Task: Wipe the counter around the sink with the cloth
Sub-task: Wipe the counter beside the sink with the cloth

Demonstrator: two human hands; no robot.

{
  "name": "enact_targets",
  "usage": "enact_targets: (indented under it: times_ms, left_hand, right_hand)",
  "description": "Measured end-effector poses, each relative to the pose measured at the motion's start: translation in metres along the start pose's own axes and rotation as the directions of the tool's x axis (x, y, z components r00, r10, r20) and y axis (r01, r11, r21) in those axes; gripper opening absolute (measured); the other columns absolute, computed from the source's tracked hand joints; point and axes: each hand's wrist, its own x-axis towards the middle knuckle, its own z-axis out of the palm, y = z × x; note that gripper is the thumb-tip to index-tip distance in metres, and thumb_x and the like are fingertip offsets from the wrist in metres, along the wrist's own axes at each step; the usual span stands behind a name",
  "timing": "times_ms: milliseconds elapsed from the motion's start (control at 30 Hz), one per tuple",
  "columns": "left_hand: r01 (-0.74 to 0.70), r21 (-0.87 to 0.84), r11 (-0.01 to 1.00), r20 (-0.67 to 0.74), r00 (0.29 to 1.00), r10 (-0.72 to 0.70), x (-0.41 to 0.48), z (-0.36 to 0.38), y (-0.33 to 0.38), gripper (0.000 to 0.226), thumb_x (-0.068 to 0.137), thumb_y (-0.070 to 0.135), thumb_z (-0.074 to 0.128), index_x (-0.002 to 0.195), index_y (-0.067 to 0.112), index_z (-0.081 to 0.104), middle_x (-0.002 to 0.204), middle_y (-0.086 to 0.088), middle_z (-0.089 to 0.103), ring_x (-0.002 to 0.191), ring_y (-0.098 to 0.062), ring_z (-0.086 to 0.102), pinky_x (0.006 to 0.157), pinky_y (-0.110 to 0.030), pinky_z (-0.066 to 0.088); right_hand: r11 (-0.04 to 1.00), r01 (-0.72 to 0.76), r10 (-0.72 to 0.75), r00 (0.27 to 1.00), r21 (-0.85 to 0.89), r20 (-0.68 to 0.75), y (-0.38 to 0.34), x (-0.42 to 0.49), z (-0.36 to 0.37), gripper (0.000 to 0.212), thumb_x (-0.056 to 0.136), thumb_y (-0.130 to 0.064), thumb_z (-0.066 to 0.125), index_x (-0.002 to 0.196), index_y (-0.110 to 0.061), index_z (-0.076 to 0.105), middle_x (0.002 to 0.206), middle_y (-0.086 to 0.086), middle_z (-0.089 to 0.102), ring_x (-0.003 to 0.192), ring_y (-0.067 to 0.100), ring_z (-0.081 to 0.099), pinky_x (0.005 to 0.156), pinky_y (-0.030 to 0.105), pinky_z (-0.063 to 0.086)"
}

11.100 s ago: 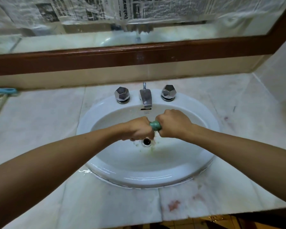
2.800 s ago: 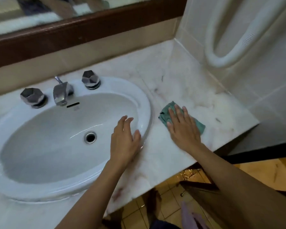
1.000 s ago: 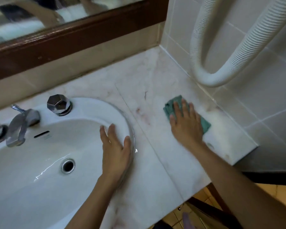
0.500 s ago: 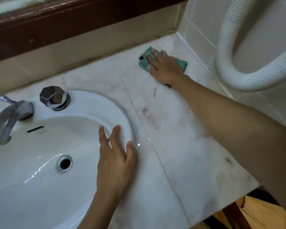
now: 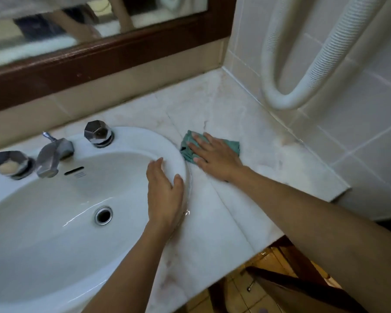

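A folded teal cloth (image 5: pixel 187 147) lies flat on the pale marble counter (image 5: pixel 253 168), just right of the white oval sink (image 5: pixel 54 222). My right hand (image 5: pixel 215 157) presses down on the cloth with fingers spread, covering most of it. My left hand (image 5: pixel 164 193) rests flat on the sink's right rim, fingers together, holding nothing. Faint reddish stains show on the counter near its front edge.
A chrome tap (image 5: pixel 53 154) and two faceted knobs (image 5: pixel 98 133) (image 5: pixel 10 163) stand at the sink's back. A white ribbed hose (image 5: pixel 303 64) loops down the tiled right wall. A wood-framed mirror (image 5: pixel 99 53) runs behind. The counter's front edge drops to a tiled floor (image 5: pixel 246 290).
My right hand has slid the cloth from the back corner near the wall toward me and left, up to the sink's rim. My left hand stays on the rim.
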Motion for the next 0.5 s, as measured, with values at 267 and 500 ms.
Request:
enact_targets:
  times_ms: [267,500]
  left_hand:
    - [-0.188,0.072,0.98,0.016,0.982,0.188,-0.116,-0.088,-0.078,0.05,0.08,0.036,0.036,0.122,0.02,0.058,0.14,0.001,0.046,0.128,-0.019,0.044,0.103,-0.04,0.037]
    - [-0.22,0.085,0.972,-0.148,0.962,0.231,-0.18,-0.177,-0.152,0.038,0.08,0.026,0.04,0.108,0.019,0.065,0.124,0.004,0.056,0.115,-0.011,0.049,0.096,-0.026,0.035]
  right_hand:
    - [0.986,-0.165,0.166,0.986,0.035,-0.004,-0.091,-0.132,0.042,0.077,0.084,-0.06,0.01,0.151,-0.024,0.024,0.161,-0.008,-0.004,0.148,0.017,-0.004,0.119,0.04,0.007]
    - [0.951,-0.262,0.279,0.956,0.164,-0.089,-0.209,-0.204,0.079,0.069,0.087,-0.05,0.004,0.152,-0.028,0.011,0.159,-0.013,-0.003,0.147,0.013,-0.009,0.12,0.039,0.004]
